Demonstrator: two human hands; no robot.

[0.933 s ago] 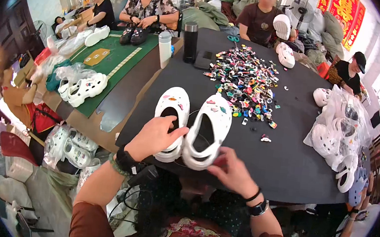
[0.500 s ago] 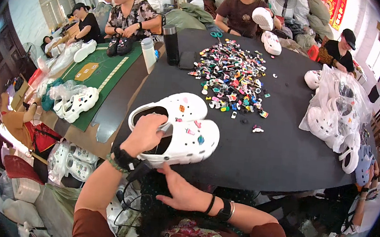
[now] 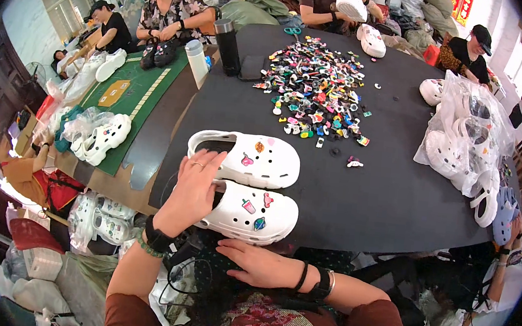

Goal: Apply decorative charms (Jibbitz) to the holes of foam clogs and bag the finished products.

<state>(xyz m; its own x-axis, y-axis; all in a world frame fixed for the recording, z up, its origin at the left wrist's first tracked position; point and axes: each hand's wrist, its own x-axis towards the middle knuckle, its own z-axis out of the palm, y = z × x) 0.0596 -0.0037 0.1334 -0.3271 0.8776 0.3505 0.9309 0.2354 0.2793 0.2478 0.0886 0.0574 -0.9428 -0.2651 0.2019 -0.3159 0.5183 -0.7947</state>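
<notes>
Two white clogs lie side by side at the near left of the dark table, toes to the right. The far clog (image 3: 280,163) carries a pink charm and a round brown one. On the near clog (image 3: 252,222) are a drink-cup charm, a reddish one and a blue-green planet. My left hand (image 3: 190,189) lies across their heel openings, fingers stretched over the far clog's inner edge and thumb by the near one. Below the near clog, at the table edge, my right hand (image 3: 257,264) is held flat with nothing in it.
A pile of colourful shoe charms (image 3: 315,86) spreads mid-table. A black flask (image 3: 226,46) and white bottle (image 3: 196,62) stand left of it. Bagged white clogs (image 3: 464,142) lie at right. A co-worker's hands hold a white clog (image 3: 351,7) across the table; a green mat (image 3: 138,98) covers another table.
The two clogs have gone from tilted and overlapping to flat and side by side. My left hand has loosened from its grip on them. My right hand has drawn slightly down from the near clog.
</notes>
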